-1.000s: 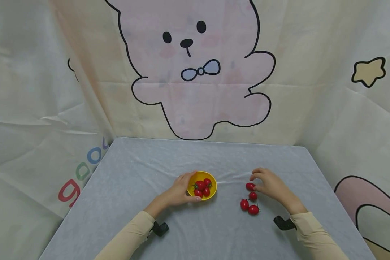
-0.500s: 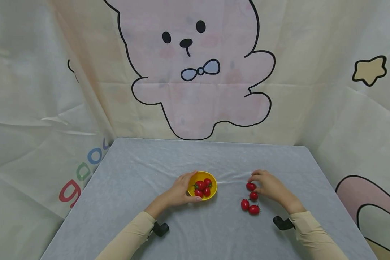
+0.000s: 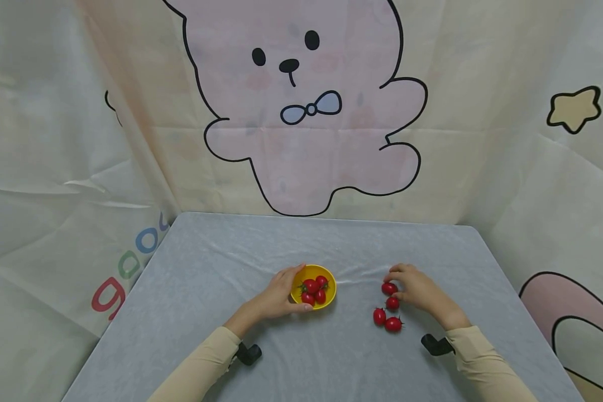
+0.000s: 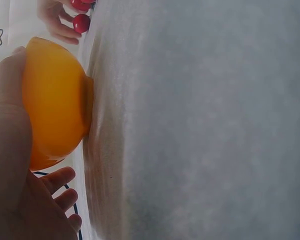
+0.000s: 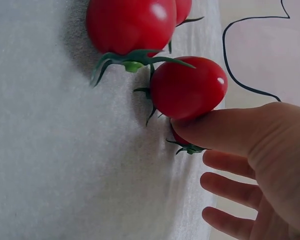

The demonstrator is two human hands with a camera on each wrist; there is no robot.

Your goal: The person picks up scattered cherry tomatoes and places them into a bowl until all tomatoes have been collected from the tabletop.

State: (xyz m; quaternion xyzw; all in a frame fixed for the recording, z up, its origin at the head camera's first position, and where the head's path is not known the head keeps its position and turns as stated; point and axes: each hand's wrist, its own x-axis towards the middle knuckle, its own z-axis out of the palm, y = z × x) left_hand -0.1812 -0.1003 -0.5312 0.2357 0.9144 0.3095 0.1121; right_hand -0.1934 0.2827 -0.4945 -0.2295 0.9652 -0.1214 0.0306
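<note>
Your left hand [image 3: 276, 296] holds the left side of a yellow bowl [image 4: 55, 100], thumb against the near rim and fingers reaching to the far rim, so they stand about as wide apart as the bowl itself. In the left wrist view, three of those fingers reach out past it, loosely bent. The bowl stands upright on the table [image 3: 301, 352], near the middle, with at least four red tomatoes [image 3: 310, 286] inside, some showing green stalks. Your right hand [image 3: 422, 290] is well to the right of it, low over the table, and pinches the farthest tomato [image 3: 388, 288] of a small group, the gap between thumb and fingers narrowed to that tomato's width. Your other right fingers are spread and slightly bent. A second tomato [image 3: 392, 303] lies right beside your thumb; you cannot tell whether the two touch. Nearer to you lie two more, an upright-looking tomato [image 3: 379, 316] and a rounder tomato [image 3: 393, 324] side by side. Beige sleeves [image 3: 196, 365] cover your forearms, and behind the table hangs a cloth [image 3: 301, 162] printed with a pink bear.
</note>
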